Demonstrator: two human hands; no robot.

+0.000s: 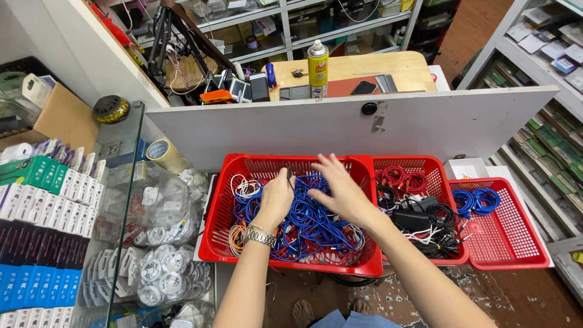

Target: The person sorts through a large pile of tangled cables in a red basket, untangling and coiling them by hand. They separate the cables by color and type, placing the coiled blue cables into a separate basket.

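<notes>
A big red plastic basket [220,209] holds a tangle of blue cables [306,225] with a few white and orange ones. My left hand [276,195], with a metal watch on the wrist, is closed around a dark cable end above the tangle. My right hand [340,185] hovers flat over the blue cables with its fingers spread, holding nothing.
A second red basket [446,167] holds red and black cables and a black adapter [410,220]. A third red basket [516,243] has coiled blue cables [477,201]. A white board [340,124] stands behind. A glass case with boxed goods [42,225] is on the left. A spray can [317,68] stands on the desk.
</notes>
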